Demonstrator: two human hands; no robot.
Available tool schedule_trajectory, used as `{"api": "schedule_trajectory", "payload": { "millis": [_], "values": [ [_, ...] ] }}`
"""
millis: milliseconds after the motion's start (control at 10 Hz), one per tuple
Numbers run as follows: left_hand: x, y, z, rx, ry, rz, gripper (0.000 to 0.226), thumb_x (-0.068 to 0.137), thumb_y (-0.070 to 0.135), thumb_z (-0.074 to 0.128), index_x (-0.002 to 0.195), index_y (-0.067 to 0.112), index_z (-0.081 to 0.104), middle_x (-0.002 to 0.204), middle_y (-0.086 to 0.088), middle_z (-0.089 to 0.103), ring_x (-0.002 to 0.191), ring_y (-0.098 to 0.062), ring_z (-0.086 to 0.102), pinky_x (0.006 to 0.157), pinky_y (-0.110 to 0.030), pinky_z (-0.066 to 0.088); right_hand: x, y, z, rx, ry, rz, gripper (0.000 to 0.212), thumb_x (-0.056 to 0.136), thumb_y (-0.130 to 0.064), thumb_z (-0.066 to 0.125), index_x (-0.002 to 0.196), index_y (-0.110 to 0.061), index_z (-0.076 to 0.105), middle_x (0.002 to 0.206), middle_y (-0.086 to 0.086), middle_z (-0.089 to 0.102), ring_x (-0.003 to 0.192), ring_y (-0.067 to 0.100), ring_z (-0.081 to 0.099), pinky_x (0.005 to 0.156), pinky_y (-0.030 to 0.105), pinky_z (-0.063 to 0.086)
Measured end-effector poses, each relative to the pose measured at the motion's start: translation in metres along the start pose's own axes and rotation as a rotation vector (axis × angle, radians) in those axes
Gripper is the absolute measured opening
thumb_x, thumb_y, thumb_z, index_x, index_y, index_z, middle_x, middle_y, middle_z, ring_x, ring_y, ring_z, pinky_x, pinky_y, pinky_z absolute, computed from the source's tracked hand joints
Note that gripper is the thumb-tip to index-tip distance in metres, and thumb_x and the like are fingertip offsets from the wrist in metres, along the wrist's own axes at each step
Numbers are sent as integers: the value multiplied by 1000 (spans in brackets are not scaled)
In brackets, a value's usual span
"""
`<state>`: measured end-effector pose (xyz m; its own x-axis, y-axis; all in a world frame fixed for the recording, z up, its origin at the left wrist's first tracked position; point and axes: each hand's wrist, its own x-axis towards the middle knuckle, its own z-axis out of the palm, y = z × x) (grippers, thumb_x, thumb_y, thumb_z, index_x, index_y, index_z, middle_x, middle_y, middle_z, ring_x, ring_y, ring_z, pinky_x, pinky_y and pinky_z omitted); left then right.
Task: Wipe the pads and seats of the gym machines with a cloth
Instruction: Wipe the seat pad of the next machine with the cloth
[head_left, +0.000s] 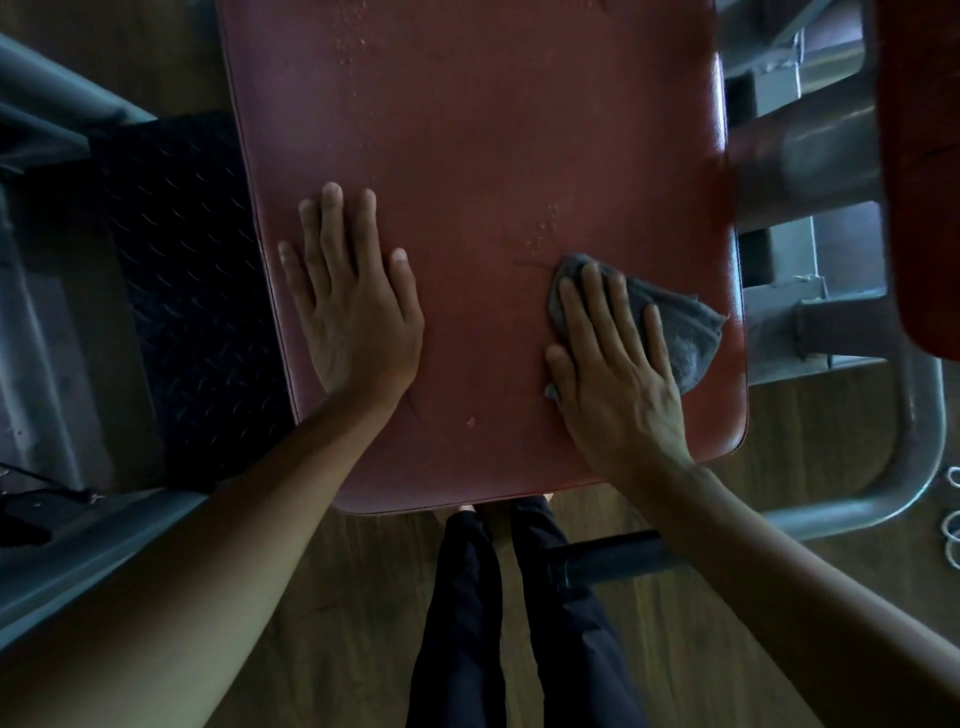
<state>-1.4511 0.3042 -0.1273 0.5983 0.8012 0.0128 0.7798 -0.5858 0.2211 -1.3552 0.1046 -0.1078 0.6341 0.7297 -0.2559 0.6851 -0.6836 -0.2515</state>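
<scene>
Right hand (618, 364) flat, fingers straight, pressing grey cloth (685, 332) onto red seat pad (467, 156), near-right corner. Left hand (358, 306) open, flat on pad's left edge, bracing. Droplets (543, 234) just beyond cloth, more at far end; pad's long axis runs away from person, so next wipe likely forward.

Light dim, cool grey cast. Landmark: black tread plate (182, 291), diamond pattern. Around it I see a brown wood-grain floor (337, 597). A grey beam (104, 561) runs diagonally just below the plate, and a grey tube (62, 78) slants above it. Well right of the plate stands a grey welded frame (779, 270), with a bent tube (922, 441) curving low over the floor. Lower right of the plate there is a short black bar (613, 564). White rings (953, 525) sit farthest right of it, cut off by the edge.
</scene>
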Motion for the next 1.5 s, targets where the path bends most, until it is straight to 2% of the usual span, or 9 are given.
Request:
{"api": "schedule_trajectory", "payload": {
  "millis": [200, 300, 500, 700, 800, 1000, 1200, 1400, 1500],
  "values": [
    [0, 0, 1, -9, 5, -8, 53, 107, 36, 27, 157, 18, 25, 166, -8, 17, 154, -27, 11, 125, -50, 8, 36, -30, 1, 68, 82, 180, 56, 107, -40, 19, 157, -18, 12, 165, -1, 4, 152, 16, -3, 123, 40, -4],
    [0, 1, 2, -2, 12, -6, 53, 107, 36, 27, 157, 18, 26, 165, -8, 19, 154, -27, 12, 124, -50, 9, 5, -16, 2, -2, 3, -80, 53, 106, -37, 24, 156, -21, 19, 164, -4, 11, 151, 13, 3, 124, 39, 0],
    [0, 1, 1, 2, 0, -12, 53, 107, 35, 27, 157, 18, 24, 166, -8, 17, 154, -27, 11, 124, -51, 9, 45, -18, -3, 53, 81, 117, 53, 106, -38, 21, 157, -22, 16, 164, -5, 7, 151, 13, -1, 123, 41, -2],
    [0, 2, 0, -13, -9, -13, 53, 107, 35, 26, 157, 18, 25, 166, -8, 17, 154, -27, 11, 124, -52, 9, 15, -5, 3, -24, 25, -133, 51, 106, -39, 28, 155, -25, 25, 163, -4, 17, 151, 15, 9, 123, 44, 9],
    [0, 2, 0, -1, -2, -13, 53, 107, 34, 27, 156, 18, 25, 166, -8, 18, 154, -27, 12, 124, -51, 9, 54, -16, -3, 39, 108, 129, 53, 106, -41, 22, 157, -26, 18, 165, -5, 9, 152, 16, 1, 123, 43, 1],
    [-1, 2, -1, -14, -9, -6, 52, 107, 35, 27, 157, 18, 25, 166, -8, 17, 154, -27, 11, 124, -51, 9, 28, -16, 3, -45, 56, -213, 51, 107, -38, 26, 155, -22, 26, 163, -3, 19, 151, 18, 13, 123, 45, 12],
    [0, 3, -1, -9, -11, -11, 52, 107, 34, 27, 157, 18, 25, 166, -8, 17, 154, -27, 11, 125, -50, 8, 81, -35, -2, 50, 143, 163, 53, 105, -40, 20, 157, -27, 17, 165, -5, 9, 152, 18, 1, 123, 43, 2],
    [1, -1, -3, -60, -23, -15, 52, 107, 34, 33, 156, 19, 27, 166, -6, 18, 154, -25, 10, 125, -48, 5, 83, -2, -5, -72, 122, -159, 50, 106, -39, 23, 155, -28, 24, 163, -6, 19, 151, 18, 13, 123, 42, 11],
    [2, -3, -3, -88, -33, -11, 52, 106, 34, 34, 156, 18, 27, 166, -5, 17, 154, -24, 8, 125, -47, 3, 118, -18, -7, 52, 241, 195, 51, 105, -38, 23, 155, -28, 24, 163, -5, 17, 152, 18, 10, 123, 43, 8]
  ]
}}
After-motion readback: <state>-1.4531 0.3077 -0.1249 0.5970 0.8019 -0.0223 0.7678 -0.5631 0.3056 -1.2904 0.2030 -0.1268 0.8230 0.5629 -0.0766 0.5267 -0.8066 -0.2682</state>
